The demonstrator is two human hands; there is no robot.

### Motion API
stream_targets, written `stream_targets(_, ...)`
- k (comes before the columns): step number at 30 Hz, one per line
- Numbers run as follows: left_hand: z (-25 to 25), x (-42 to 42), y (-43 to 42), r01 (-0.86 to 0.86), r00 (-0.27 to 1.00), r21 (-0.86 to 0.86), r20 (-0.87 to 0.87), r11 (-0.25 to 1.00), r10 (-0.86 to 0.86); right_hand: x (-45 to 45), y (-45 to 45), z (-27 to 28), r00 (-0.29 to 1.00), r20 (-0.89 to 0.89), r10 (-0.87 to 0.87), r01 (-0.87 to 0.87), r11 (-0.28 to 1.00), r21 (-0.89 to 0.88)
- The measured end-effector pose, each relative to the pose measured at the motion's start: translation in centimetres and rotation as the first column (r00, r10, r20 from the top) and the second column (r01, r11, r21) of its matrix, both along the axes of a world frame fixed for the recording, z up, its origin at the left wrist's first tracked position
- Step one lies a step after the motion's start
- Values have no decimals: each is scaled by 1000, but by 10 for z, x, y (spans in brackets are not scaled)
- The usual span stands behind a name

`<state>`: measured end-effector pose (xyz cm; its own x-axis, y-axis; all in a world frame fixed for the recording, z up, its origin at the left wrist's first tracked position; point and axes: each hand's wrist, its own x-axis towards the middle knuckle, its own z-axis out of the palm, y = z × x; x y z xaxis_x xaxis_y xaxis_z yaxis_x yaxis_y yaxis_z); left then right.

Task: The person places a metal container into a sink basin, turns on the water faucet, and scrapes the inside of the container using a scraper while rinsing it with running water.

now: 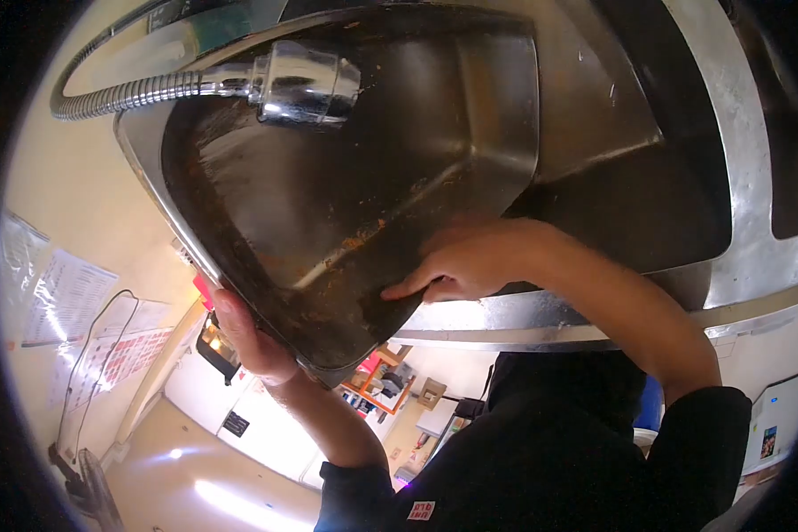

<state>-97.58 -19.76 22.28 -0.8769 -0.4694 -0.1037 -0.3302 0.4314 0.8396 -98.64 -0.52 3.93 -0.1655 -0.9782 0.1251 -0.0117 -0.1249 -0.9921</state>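
A deep rectangular metal pan (pixel 346 177) is tilted over the sink, with brown residue along its inside walls and corners. My left hand (pixel 248 337) grips the pan's outer rim at the lower left, fingers wrapped round the edge. Inside the near end of the pan, my right hand (pixel 478 262) presses down against the metal. Its index finger points left and the other fingers curl and blur. A dark patch shows under the fingertip; what it is, I cannot make out. Above the pan hangs a chrome spray head (pixel 306 84) on a flexible metal hose (pixel 142 96).
The steel sink (pixel 727 115) extends to the right, its front edge (pixel 505 332) running below my right arm. Papers (pixel 66 297) hang on the wall at the left. Behind me are shelves with boxes (pixel 385 377) and a bright ceiling light (pixel 248 505).
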Motion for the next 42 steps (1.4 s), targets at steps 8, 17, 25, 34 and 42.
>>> stream_targets(8, 3, -10, 11, 83, 995, -35, 58, 996, -81, 12, -45, 21, 969, 221, -110, 163, 957, -238)
stream_targets(17, 4, -12, 11, 117, 990, -45, 87, 992, -112, 28, -46, 24, 932, 343, -118, 206, 950, -235)
stream_targets(25, 2, -5, 7, 88, 994, -159, 75, 983, -76, 33, -65, 42, 717, 653, -243, 503, 829, -245)
stream_targets(34, 7, -2, -1, 139, 990, 320, -53, 937, -129, 19, -38, 37, 909, 348, -230, 312, 928, -204)
stream_targets(42, 7, -5, 19, -239, 960, 74, -134, 968, 248, 27, -99, 25, 776, 574, -260, 472, 844, -256)
